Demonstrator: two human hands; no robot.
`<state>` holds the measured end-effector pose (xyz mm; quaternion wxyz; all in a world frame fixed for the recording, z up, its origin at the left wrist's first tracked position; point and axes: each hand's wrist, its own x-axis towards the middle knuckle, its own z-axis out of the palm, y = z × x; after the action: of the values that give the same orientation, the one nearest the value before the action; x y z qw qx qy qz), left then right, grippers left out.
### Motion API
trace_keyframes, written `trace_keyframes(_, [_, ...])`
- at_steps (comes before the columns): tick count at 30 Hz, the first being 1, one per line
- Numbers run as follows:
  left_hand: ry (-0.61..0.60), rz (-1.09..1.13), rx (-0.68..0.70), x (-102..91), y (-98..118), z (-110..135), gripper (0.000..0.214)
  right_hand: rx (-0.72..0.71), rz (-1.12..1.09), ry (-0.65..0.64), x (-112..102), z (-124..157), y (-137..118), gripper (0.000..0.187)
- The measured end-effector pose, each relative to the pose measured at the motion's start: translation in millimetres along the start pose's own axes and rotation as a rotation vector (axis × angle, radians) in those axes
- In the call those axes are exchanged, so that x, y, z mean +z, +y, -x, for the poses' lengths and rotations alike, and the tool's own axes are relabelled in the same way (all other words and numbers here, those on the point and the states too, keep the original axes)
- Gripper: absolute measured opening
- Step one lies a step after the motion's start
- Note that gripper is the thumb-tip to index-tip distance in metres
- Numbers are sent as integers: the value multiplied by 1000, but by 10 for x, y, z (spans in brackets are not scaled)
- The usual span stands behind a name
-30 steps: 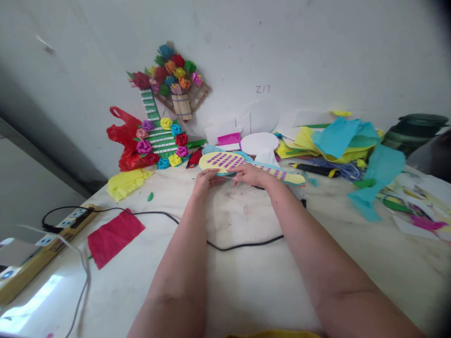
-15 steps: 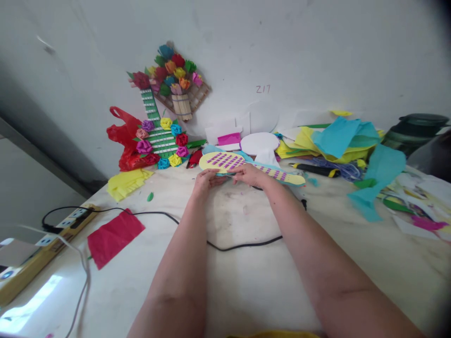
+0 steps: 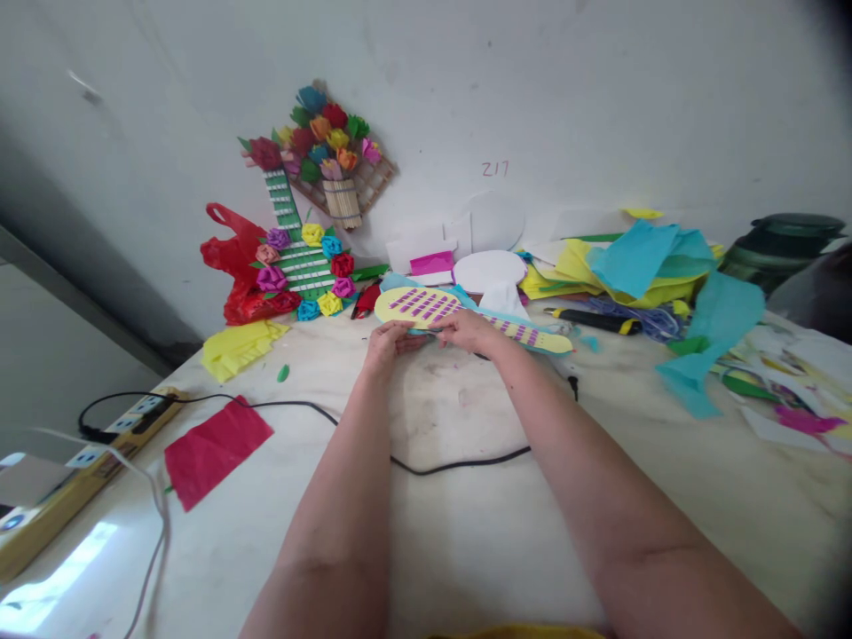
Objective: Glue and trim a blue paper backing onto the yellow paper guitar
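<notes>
A yellow guitar-shaped paper cutout (image 3: pixel 411 306) with purple woven strips and a blue edge lies across the far middle of the table, its narrow neck pointing right. My left hand (image 3: pixel 390 342) grips its near edge at the round end, thumb on top and fingers underneath. Beside it, my right hand (image 3: pixel 466 330) pinches the same near edge around the middle. Some of the fingers are hidden beneath the cutout. Behind it are a white oval card (image 3: pixel 491 269) and a crumpled white piece (image 3: pixel 504 300).
A green guitar craft with paper roses (image 3: pixel 304 264) leans on the wall beside a red plastic bag (image 3: pixel 232 257). Blue tissue paper (image 3: pixel 642 257) and a black-yellow cutter (image 3: pixel 595 320) lie right. A black cable (image 3: pixel 439 469) crosses the table toward a power strip (image 3: pixel 99 461).
The neck end of the cutout has tipped slightly downward. Both hands keep their hold on the near edge, with barely any movement.
</notes>
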<state>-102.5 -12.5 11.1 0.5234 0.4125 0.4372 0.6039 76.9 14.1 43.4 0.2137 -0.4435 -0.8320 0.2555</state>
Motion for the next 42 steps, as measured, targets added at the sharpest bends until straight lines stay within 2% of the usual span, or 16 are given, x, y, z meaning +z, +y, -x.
trace_keyframes(9, [-18,1,4,-16,-5,14,26,6,73,35,18,4,-40,32])
trace_keyframes(18, [-24,-64,25,-36,-17,24,28,12,54,33,13,3,-52,32])
trace_keyframes(32, [-80,-19,19,-55,-35,6,36,62,18,38,23,8,-59,33])
trace_keyframes(38, [-54,-16,-4,-39,-22,9,36,44,43,36,12,13,-80,33])
trace_keyframes(42, [-40,12,-25,-21,-1,15,33,47,69,31,13,9,-81,40])
